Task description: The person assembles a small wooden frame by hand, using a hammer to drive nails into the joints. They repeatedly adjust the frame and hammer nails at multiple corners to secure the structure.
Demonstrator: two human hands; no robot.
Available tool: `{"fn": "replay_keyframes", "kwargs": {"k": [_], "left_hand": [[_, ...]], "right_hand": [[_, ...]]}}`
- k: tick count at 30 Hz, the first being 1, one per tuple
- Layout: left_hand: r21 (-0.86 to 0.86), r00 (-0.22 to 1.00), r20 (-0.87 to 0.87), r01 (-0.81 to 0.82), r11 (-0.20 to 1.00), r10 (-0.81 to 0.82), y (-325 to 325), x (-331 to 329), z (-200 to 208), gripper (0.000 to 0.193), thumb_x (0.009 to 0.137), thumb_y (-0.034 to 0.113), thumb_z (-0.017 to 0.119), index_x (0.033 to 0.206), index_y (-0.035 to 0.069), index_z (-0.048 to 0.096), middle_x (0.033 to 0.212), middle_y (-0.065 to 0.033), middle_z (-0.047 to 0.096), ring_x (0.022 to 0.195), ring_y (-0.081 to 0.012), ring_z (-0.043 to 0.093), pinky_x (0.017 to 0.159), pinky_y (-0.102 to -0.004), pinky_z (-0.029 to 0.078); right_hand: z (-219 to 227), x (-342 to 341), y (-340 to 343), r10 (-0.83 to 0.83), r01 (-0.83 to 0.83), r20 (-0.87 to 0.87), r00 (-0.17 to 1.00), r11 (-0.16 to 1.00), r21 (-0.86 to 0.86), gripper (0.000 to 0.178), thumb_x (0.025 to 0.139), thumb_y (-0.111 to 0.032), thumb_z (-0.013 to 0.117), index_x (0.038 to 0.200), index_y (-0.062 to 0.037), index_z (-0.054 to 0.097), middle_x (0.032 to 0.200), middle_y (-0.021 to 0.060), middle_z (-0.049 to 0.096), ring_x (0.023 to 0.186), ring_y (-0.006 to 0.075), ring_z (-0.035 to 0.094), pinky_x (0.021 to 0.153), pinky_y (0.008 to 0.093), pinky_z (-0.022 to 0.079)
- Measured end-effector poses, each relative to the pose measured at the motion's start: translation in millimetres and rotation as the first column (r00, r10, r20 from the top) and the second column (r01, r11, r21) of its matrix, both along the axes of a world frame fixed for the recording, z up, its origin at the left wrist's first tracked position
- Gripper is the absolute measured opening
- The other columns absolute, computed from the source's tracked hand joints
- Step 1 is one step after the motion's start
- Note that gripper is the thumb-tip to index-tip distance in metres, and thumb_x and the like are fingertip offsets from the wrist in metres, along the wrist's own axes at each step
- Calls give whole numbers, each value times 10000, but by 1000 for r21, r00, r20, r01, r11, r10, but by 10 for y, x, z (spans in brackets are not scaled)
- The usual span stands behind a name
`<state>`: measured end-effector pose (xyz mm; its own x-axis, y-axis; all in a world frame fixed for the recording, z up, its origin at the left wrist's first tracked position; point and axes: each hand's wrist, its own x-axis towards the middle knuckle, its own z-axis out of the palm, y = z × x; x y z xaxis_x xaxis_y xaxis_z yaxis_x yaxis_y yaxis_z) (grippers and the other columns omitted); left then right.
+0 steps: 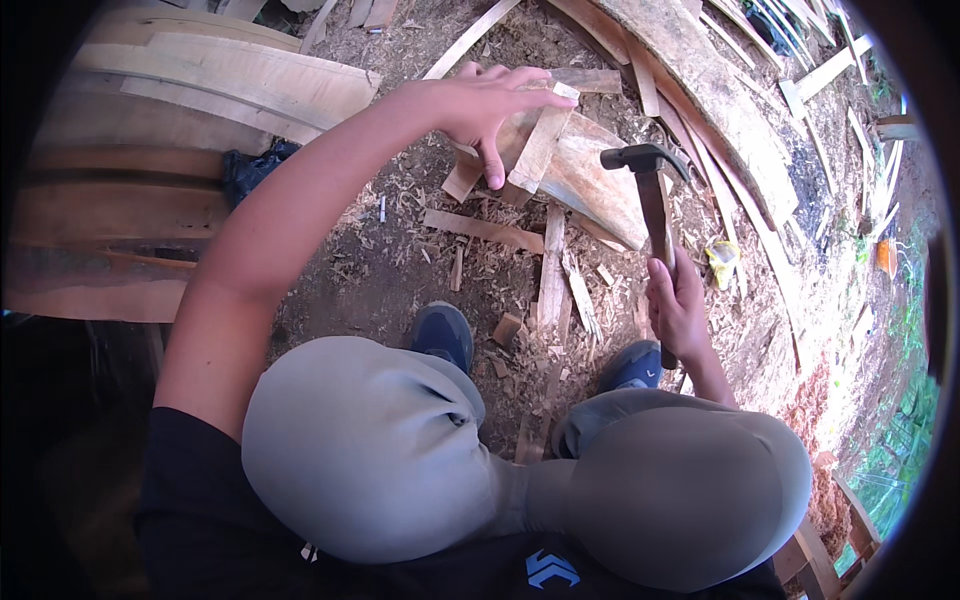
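My right hand (680, 300) is wrapped round the handle of a claw hammer (655, 205), whose dark head points up and away from me. Over to the left, my left hand (487, 108) reaches across with fingers spread and thumb pointing down. Its index fingertip is at the upper end of a short, pale wood block (543, 150); whether it presses on the block I cannot tell. Under and beside that block lies a wider, weathered board (590, 185). The hammer head is to the right of the block, apart from it.
Wood shavings and offcuts cover the dirt round my shoes (442, 333). A flat strip (485, 230) lies nearer me. Stacked planks (220, 80) fill the left, with a dark plastic bag (255, 168) beside them. A long curved slab (700, 90) and a yellow object (722, 262) are at right.
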<state>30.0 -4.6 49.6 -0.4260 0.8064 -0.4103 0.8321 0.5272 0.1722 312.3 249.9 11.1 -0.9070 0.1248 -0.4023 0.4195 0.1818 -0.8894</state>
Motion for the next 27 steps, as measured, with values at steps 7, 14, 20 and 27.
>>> {"fn": "replay_keyframes", "kwargs": {"k": [7,14,20,27], "left_hand": [[152,998,43,27,988,-34,13,49,-165,1551,347,561,982,1646,269,186,1664,-115,274,1544,-287,262,1201,-511,214],[257,998,-54,49,965,-37,-1,189,-264,1480,478,680,916,1663,249,142,1648,-187,267,1531,-333,273,1223,-537,195],[205,990,-113,110,972,-88,-14,148,-279,1509,460,755,884,1666,220,153,1677,-197,211,1548,-356,230,1230,-526,186],[309,991,-128,82,948,-44,-25,158,-442,1447,542,881,754,1659,166,176,1682,-190,212,1555,-338,215,1234,-505,169]], "right_hand": [[66,-14,119,-43,42,-67,997,999,-18,310,1073,-232,523,1279,-4,569,728,-53,480,578,40,411,525,235,326],[154,-194,286,-93,77,-96,991,985,-158,274,1096,-243,477,1278,-40,509,681,-58,406,459,0,325,369,183,254],[51,-148,210,-53,51,-78,996,998,-30,373,1102,-383,478,1225,-40,558,674,-67,394,493,2,319,407,186,248],[-11,-316,567,403,-201,-145,903,698,687,391,1083,-353,511,1304,-34,558,753,124,642,608,270,630,588,417,483]]}}
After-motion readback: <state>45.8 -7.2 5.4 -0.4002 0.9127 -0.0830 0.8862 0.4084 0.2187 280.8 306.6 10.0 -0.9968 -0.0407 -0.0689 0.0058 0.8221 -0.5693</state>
